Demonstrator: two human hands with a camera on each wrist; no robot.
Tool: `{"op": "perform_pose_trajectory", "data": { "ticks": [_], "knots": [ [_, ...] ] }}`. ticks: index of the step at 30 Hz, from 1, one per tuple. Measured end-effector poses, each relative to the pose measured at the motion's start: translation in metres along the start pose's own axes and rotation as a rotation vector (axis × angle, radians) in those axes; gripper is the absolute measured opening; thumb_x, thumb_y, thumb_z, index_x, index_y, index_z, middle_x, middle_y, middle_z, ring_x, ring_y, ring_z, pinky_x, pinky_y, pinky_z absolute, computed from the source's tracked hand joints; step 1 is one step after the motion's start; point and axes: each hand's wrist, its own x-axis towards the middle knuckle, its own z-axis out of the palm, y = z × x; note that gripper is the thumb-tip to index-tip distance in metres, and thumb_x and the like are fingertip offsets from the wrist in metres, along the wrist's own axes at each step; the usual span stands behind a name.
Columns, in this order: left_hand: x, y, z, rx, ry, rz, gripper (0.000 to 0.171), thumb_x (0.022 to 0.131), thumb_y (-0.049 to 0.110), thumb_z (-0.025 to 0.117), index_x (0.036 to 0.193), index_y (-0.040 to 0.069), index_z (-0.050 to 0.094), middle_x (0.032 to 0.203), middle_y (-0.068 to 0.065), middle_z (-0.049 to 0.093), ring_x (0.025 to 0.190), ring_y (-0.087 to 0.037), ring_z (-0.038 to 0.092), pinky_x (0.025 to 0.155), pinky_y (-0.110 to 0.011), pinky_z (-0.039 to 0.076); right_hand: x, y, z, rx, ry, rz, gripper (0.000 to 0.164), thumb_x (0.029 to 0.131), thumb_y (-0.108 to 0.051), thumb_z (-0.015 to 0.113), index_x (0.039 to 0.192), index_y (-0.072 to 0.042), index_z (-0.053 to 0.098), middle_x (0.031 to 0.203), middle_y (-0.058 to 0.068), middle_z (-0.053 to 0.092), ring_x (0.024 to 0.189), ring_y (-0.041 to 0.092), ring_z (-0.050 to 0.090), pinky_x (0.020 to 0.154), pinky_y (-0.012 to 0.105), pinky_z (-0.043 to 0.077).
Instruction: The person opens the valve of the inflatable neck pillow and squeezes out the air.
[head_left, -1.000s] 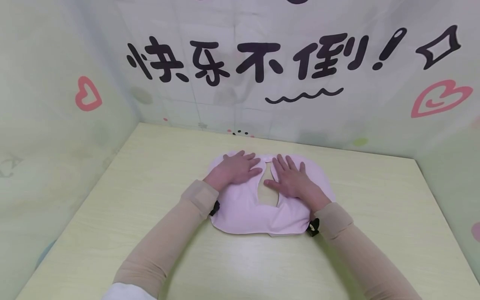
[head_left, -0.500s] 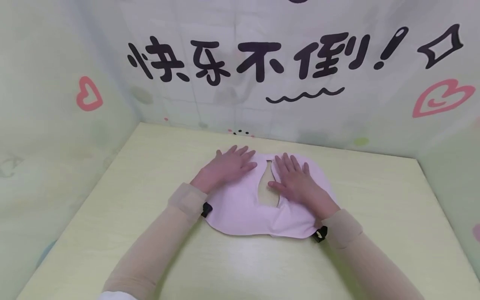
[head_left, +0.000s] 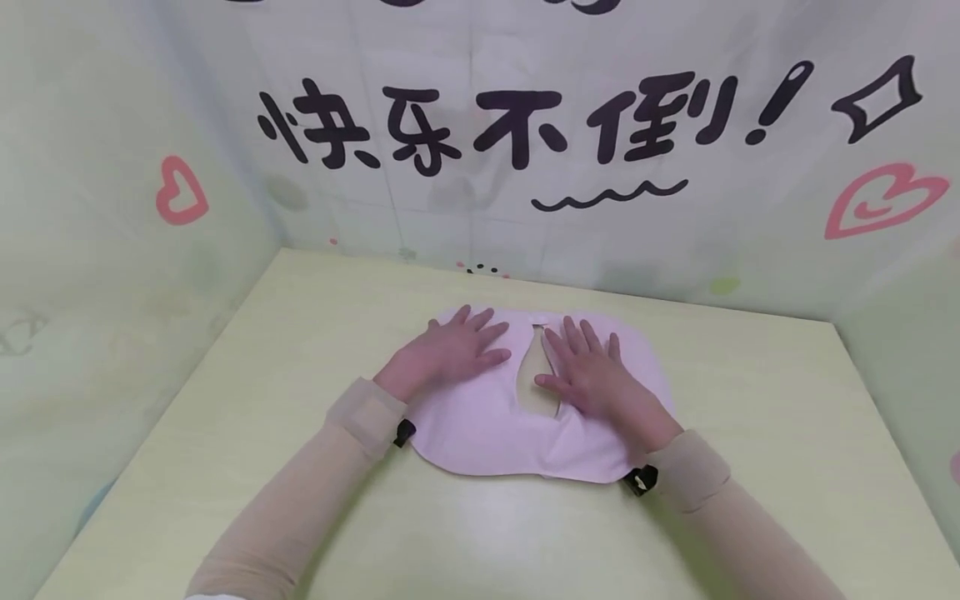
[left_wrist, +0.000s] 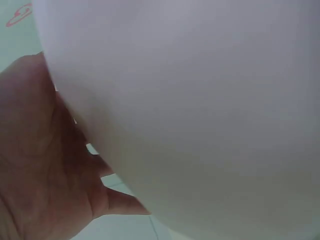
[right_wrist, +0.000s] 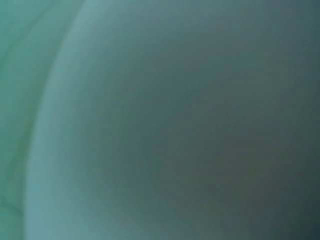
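Left of the left hand (head_left: 446, 352): bare tabletop (head_left: 247, 400) out to the left wall (head_left: 97, 258).
Right of the right hand (head_left: 596, 381): a margin of pink cloth (head_left: 476, 429) lying flat, then tabletop as far as the right wall (head_left: 903, 333).
Beyond both hands: a strip of tabletop, then the printed back wall (head_left: 360, 217) blocking the way.
Between the hands: a narrow passage over the cloth; the right thumb juts into it.
Nearer than the hands: cloth, then open tabletop flanked by the left sleeve (head_left: 288, 500) and right sleeve (head_left: 750, 525).
Inside each wrist: a black piece (head_left: 641, 481) narrows that space.
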Motion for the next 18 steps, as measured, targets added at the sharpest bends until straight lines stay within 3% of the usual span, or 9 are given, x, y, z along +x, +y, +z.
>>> {"op": "perform_pose_trajectory", "data": {
  "ticks": [3,6,18],
  "knots": [
    [0.002,-0.002,0.006,0.006,-0.037,-0.009,0.069,0.106,0.063,0.032,0.165,0.027,0.025,0.172,-0.009,0.011,0.155,-0.043,0.006,0.112,-0.077,0.016,-0.002,0.001,0.005,0.026,-0.033,0.051,0.083,0.104,-0.059,0.046,0.165,-0.009,0.019,0.168,0.027,0.003,0.150,0.056,0.002,0.108,0.082,0.001],
    [0.006,-0.002,0.007,0.024,-0.031,-0.005,0.068,0.106,0.064,0.031,0.165,0.030,0.026,0.171,-0.009,0.013,0.154,-0.045,0.010,0.111,-0.076,0.019,-0.002,0.003,0.008,0.030,-0.056,0.087,0.084,0.104,-0.060,0.046,0.165,-0.010,0.018,0.168,0.027,0.003,0.150,0.057,0.001,0.106,0.083,0.001],
    [0.019,0.003,0.008,0.076,-0.027,-0.032,0.067,0.104,0.066,0.034,0.161,0.031,0.037,0.169,-0.011,0.023,0.150,-0.050,0.019,0.104,-0.078,0.029,0.000,0.004,0.008,0.074,-0.096,0.107,0.085,0.103,-0.061,0.046,0.166,-0.013,0.016,0.168,0.026,-0.002,0.151,0.054,-0.006,0.102,0.087,0.002]
  ]
}}
